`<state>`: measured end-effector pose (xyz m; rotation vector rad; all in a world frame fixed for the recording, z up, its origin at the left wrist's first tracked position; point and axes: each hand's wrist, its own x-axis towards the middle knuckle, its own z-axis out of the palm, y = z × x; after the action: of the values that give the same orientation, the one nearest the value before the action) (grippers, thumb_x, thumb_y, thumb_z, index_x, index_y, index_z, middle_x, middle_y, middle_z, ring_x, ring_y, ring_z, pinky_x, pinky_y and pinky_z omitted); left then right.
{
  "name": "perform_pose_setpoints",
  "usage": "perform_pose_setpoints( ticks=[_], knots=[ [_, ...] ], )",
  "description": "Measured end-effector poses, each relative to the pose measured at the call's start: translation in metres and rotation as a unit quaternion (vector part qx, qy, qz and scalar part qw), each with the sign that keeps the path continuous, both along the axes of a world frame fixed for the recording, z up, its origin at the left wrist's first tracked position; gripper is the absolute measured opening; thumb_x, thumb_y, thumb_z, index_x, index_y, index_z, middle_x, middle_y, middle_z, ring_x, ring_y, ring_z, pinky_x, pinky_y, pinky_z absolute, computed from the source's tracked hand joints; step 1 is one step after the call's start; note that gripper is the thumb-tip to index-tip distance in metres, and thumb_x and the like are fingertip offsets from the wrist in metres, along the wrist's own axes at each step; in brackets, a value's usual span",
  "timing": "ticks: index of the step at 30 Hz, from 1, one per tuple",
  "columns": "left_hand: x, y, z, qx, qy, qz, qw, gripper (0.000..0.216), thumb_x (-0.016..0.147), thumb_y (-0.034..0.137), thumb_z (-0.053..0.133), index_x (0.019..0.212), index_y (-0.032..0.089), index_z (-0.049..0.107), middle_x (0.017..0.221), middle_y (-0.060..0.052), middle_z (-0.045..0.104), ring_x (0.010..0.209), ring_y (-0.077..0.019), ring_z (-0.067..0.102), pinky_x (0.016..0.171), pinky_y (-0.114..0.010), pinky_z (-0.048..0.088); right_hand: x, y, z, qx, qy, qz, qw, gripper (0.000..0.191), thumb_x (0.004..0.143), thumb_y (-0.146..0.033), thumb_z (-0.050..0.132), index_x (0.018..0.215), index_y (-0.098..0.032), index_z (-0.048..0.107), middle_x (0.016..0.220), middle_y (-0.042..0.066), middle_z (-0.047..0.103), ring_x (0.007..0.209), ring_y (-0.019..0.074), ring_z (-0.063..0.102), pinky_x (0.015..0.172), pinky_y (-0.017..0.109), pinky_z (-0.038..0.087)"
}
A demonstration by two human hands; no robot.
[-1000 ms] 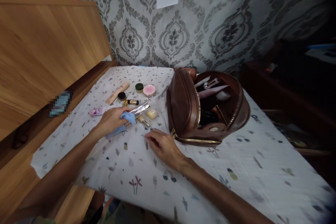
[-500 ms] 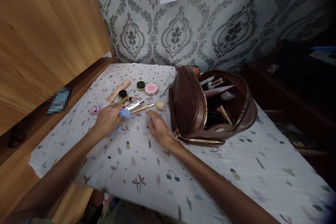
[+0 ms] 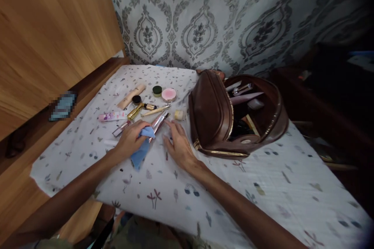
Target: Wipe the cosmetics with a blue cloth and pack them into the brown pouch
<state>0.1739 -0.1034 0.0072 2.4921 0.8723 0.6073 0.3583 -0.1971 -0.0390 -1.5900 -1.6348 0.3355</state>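
My left hand (image 3: 131, 141) is closed on a crumpled blue cloth (image 3: 140, 153) and the near end of a shiny silver-pink tube (image 3: 159, 123). The tube points up and to the right, towards my right hand (image 3: 180, 147). Fingers apart and holding nothing, that hand hovers or rests just right of the tube; contact is unclear. Beyond both hands lie a slim light-coloured stick (image 3: 154, 111), a gold lipstick (image 3: 134, 113) and its dark cap-like piece (image 3: 150, 106). A small yellowish jar (image 3: 179, 114) stands past my right fingertips. A lip gloss tube (image 3: 120, 128) lies beside my left hand.
An open brown bag (image 3: 209, 111) with cosmetics inside stands on the right. Farther back are a pink compact (image 3: 168, 94), a green-lidded jar (image 3: 157, 91), a black-lidded pot (image 3: 136, 99) and a beige tube (image 3: 131, 96). A purple-and-white tube (image 3: 112, 116) lies left.
My left hand has moved right and nearer with the cloth and the silver-pink tube, uncovering the lip gloss and gold lipstick. My right hand stays close to its place.
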Motion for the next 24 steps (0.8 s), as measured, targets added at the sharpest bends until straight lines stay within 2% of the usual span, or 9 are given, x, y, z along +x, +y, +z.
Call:
perform_pose_setpoints(
  ticks=[4, 7, 11, 15, 18, 21, 24],
  knots=[
    [-0.015, -0.002, -0.010, 0.054, -0.015, -0.037, 0.998, 0.029, 0.089, 0.019, 0.044, 0.112, 0.018, 0.060, 0.104, -0.007, 0.069, 0.097, -0.0224, 0.065, 0.087, -0.035, 0.051, -0.016, 0.013, 0.004, -0.004, -0.093, 0.027, 0.995, 0.052, 0.091, -0.014, 0.049, 0.143, -0.016, 0.050, 0.153, 0.018, 0.039, 0.142, 0.0334, 0.034, 0.114, 0.056, 0.037],
    [-0.031, 0.013, -0.016, 0.099, 0.004, -0.047, 0.994, 0.033, 0.086, 0.016, 0.044, 0.116, 0.019, 0.059, 0.108, -0.008, 0.070, 0.101, -0.0222, 0.065, 0.091, -0.034, 0.051, -0.027, 0.024, 0.012, -0.024, -0.116, 0.027, 0.993, 0.041, 0.096, -0.020, 0.049, 0.135, -0.019, 0.059, 0.153, 0.017, 0.038, 0.144, 0.0355, 0.031, 0.111, 0.056, 0.038],
    [-0.047, 0.047, -0.015, 0.131, 0.049, 0.036, 0.989, 0.035, 0.084, 0.019, 0.042, 0.114, 0.019, 0.062, 0.114, -0.010, 0.070, 0.110, -0.0244, 0.064, 0.098, -0.036, 0.049, -0.031, 0.028, 0.022, -0.045, -0.084, 0.006, 0.995, 0.027, 0.098, -0.034, 0.052, 0.110, -0.019, 0.070, 0.149, 0.018, 0.041, 0.140, 0.0358, 0.037, 0.108, 0.054, 0.040],
    [-0.044, 0.067, -0.006, 0.125, 0.015, 0.128, 0.984, 0.036, 0.084, 0.024, 0.043, 0.114, 0.018, 0.062, 0.116, -0.009, 0.070, 0.108, -0.0249, 0.064, 0.098, -0.036, 0.048, -0.029, 0.022, 0.024, -0.078, -0.037, -0.014, 0.996, 0.021, 0.086, -0.038, 0.068, 0.094, -0.018, 0.066, 0.144, 0.015, 0.044, 0.128, 0.0329, 0.048, 0.104, 0.049, 0.044],
    [-0.031, 0.062, 0.003, 0.106, -0.039, 0.126, 0.986, 0.038, 0.083, 0.024, 0.043, 0.114, 0.015, 0.062, 0.113, -0.009, 0.071, 0.104, -0.0242, 0.065, 0.095, -0.035, 0.049, -0.030, 0.016, 0.022, -0.097, -0.039, -0.036, 0.994, 0.029, 0.078, -0.031, 0.075, 0.100, -0.018, 0.062, 0.139, 0.015, 0.049, 0.121, 0.0320, 0.052, 0.101, 0.048, 0.045],
    [-0.011, 0.047, 0.009, 0.075, -0.063, 0.078, 0.992, 0.037, 0.082, 0.024, 0.044, 0.113, 0.014, 0.062, 0.109, -0.008, 0.071, 0.100, -0.0234, 0.065, 0.093, -0.034, 0.049, -0.034, 0.012, 0.019, -0.086, -0.043, -0.046, 0.994, 0.036, 0.081, -0.025, 0.068, 0.115, -0.018, 0.059, 0.125, 0.013, 0.058, 0.113, 0.0300, 0.054, 0.099, 0.047, 0.045],
    [0.009, 0.033, 0.009, 0.057, -0.075, 0.022, 0.995, 0.039, 0.081, 0.022, 0.046, 0.117, 0.015, 0.060, 0.115, -0.008, 0.069, 0.106, -0.0231, 0.063, 0.097, -0.036, 0.048, -0.040, 0.009, 0.018, -0.070, -0.063, -0.042, 0.995, 0.047, 0.086, -0.031, 0.065, 0.129, -0.018, 0.054, 0.130, 0.016, 0.055, 0.118, 0.0329, 0.051, 0.102, 0.050, 0.041]
  ],
)
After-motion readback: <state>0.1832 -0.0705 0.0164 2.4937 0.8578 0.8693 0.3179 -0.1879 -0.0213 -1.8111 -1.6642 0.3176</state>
